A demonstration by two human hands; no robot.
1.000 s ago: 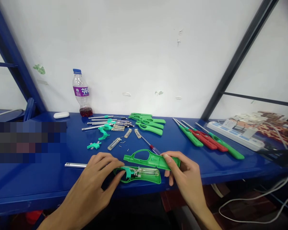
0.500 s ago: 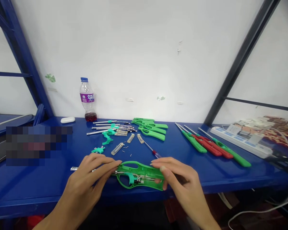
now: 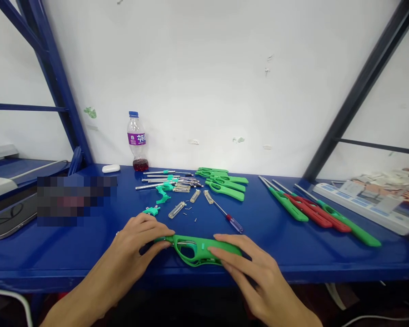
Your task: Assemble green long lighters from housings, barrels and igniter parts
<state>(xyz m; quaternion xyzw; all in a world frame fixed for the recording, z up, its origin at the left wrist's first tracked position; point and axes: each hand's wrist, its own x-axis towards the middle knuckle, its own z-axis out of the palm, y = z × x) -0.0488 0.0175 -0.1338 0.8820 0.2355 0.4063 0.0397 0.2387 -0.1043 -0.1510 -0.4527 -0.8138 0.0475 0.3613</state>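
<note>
Near the table's front edge lies a green long-neck lighter (image 3: 204,245), its smooth outer face up. A teal trigger part shows inside its loop, and a gap runs along the side nearest me. My left hand (image 3: 139,238) pinches the neck end of the green body between thumb and fingers, hiding most of the metal tube. At the other end, my right hand (image 3: 257,272) is closed on the handle, fingers across the top. Just beyond the right hand rests a screwdriver (image 3: 236,224) with a clear purple handle.
Several metal lighter tubes (image 3: 157,180), clear fuel tanks (image 3: 176,210) and teal triggers (image 3: 162,195) lie behind the hands. Green casing halves (image 3: 226,190) sit farther back. Whole red lighters (image 3: 313,213), green ones and a power strip (image 3: 364,206) are right. A bottle (image 3: 138,145) stands back left.
The lighter's exposed inner parts faced up before; now a smooth green casing face covers them. My right fingers have moved over its top. The view has swung slightly left.
</note>
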